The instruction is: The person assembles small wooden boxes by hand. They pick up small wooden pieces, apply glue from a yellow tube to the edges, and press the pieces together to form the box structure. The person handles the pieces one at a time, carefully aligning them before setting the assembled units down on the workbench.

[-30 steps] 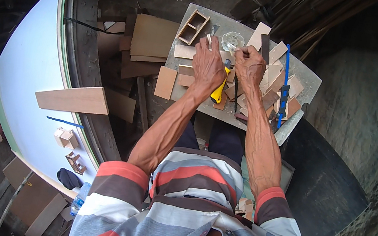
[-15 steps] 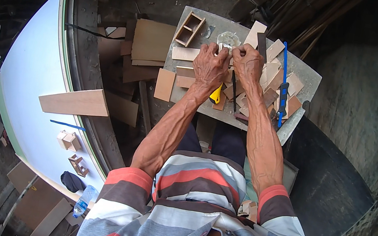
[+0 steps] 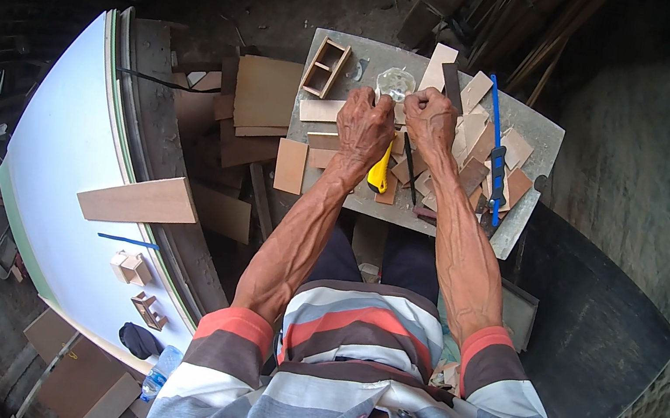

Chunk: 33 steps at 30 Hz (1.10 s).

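Note:
My left hand (image 3: 365, 127) and my right hand (image 3: 431, 124) are held close together over a small work table (image 3: 379, 50). Both have their fingers curled into a pinch; what they hold, if anything, is too small and hidden to name. Just beyond the fingertips sits a clear shallow dish (image 3: 396, 83) with whitish matter in it. Beside my left wrist lies a tool with a yellow handle (image 3: 378, 174), partly covered by the hand. A thin black stick (image 3: 409, 167) lies between my forearms. A small wooden box frame with two compartments (image 3: 326, 68) stands left of the dish.
Many thin wood pieces (image 3: 478, 136) are heaped right of my hands, beside a long blue tool (image 3: 497, 167) with a dark grip. At the left, a white panel (image 3: 68, 138) carries a wooden board (image 3: 139, 199), two small wooden models (image 3: 132, 267) and a plastic bottle (image 3: 162, 371).
The whole view has shifted slightly, so the table appears lower. Both hands stay closed beside the dish, and a little more of the yellow handle shows.

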{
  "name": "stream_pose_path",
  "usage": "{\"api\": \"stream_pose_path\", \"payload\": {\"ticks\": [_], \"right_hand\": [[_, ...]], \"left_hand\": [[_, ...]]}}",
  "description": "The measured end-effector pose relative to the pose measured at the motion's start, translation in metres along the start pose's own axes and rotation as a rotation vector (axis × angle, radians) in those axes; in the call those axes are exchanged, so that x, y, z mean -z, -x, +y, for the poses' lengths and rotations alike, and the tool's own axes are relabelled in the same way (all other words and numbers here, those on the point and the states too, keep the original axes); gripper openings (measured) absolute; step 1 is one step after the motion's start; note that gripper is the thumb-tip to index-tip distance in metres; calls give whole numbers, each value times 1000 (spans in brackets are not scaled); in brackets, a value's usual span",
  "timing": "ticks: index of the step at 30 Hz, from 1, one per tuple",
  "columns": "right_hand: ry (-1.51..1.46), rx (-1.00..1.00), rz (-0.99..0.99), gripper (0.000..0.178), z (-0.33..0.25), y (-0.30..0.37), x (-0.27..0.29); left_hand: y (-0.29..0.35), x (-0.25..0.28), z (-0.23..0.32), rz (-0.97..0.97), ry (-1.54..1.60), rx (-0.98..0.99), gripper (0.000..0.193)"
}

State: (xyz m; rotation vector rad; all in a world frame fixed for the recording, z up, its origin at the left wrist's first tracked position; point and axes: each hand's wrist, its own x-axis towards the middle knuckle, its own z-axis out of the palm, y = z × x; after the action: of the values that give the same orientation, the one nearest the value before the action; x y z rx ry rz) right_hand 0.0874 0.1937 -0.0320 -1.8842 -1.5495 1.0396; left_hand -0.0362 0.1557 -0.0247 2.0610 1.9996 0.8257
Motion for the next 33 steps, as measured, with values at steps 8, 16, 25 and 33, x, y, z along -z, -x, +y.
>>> {"api": "stream_pose_path", "payload": {"ticks": [8,16,25,33], "right_hand": [[-105,-52,49,22,1,0,2],[-24,-53,93,20,-14,1,18],[-430,-343,2,19,-7,6,29],[-976,-392,-206,23,-19,65,78]], "left_hand": [[-1,0,0,-15,-24,-42,10],[-4,13,7,-36,-8,38,17],[6,58,14,45,501,485,25],[16,97,12,-189,1363,873,16]]}}
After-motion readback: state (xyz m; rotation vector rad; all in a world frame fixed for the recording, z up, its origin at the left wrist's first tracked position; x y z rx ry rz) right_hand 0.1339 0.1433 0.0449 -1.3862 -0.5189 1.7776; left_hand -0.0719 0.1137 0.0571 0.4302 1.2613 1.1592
